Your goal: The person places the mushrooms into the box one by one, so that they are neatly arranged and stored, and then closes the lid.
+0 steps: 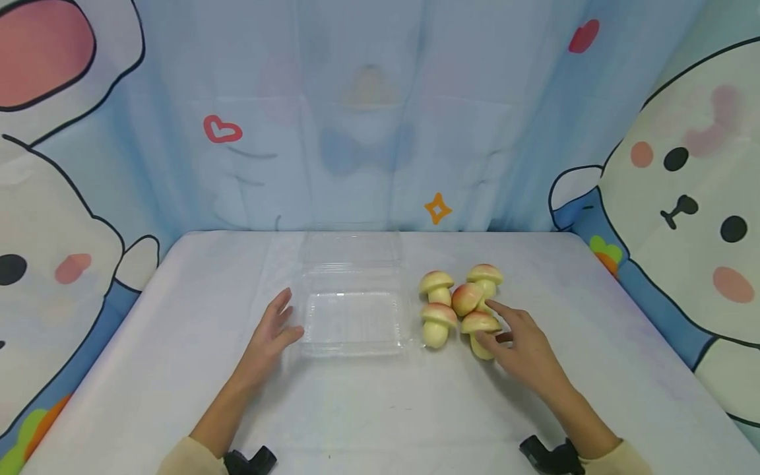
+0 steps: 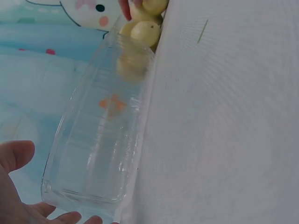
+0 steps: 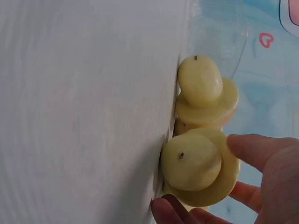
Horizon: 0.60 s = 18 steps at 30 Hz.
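Observation:
A clear plastic container [image 1: 355,323] lies with its lid raised back on the white table. At its left side is my left hand [image 1: 274,333], thumb and fingers spread apart, fingertips right at its edge in the left wrist view. Several toy mushrooms [image 1: 436,324], pale yellow with reddish caps, stand clustered to the container's right. My right hand [image 1: 519,343] reaches around the front right mushroom [image 3: 191,161]. Its thumb is at the cap's edge and the other fingers spread on the far side, not curled round it.
White cloth covers the table [image 1: 368,415]. Behind it hangs a blue curtain [image 1: 356,132] with cartoon animals, close to the table's back edge. A black wrist camera [image 1: 252,460] sits on the left wrist and another camera [image 1: 552,456] on the right.

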Motion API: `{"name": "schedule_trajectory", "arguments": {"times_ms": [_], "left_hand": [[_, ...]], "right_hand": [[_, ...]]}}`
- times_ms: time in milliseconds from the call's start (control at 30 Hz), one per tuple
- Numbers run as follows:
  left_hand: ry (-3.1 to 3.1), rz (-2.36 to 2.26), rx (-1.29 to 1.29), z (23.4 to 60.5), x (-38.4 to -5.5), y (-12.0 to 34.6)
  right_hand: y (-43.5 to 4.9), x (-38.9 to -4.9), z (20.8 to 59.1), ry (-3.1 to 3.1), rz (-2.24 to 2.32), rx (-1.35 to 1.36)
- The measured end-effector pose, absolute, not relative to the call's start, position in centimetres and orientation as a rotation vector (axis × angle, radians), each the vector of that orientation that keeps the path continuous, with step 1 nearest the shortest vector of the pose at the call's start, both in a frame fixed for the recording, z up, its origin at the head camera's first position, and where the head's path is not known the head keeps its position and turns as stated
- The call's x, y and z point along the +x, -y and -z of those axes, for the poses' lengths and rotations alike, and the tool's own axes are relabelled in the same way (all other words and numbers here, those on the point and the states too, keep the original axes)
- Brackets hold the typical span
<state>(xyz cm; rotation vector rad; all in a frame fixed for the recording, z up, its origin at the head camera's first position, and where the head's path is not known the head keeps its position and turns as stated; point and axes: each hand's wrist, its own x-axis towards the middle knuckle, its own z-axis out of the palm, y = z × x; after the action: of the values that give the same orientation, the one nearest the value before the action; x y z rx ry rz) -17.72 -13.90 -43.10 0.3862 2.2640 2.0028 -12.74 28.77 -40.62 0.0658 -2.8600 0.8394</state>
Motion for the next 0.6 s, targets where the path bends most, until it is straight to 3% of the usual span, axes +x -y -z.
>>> {"name": "schedule_trajectory", "arguments": {"times_ms": [600], "left_hand": [[-2.312, -1.906, 0.353, 43.62, -17.57, 13.54]], "right_hand": [[-27.88, -12.58, 41.01, 2.843, -0.821, 0.063]]}}
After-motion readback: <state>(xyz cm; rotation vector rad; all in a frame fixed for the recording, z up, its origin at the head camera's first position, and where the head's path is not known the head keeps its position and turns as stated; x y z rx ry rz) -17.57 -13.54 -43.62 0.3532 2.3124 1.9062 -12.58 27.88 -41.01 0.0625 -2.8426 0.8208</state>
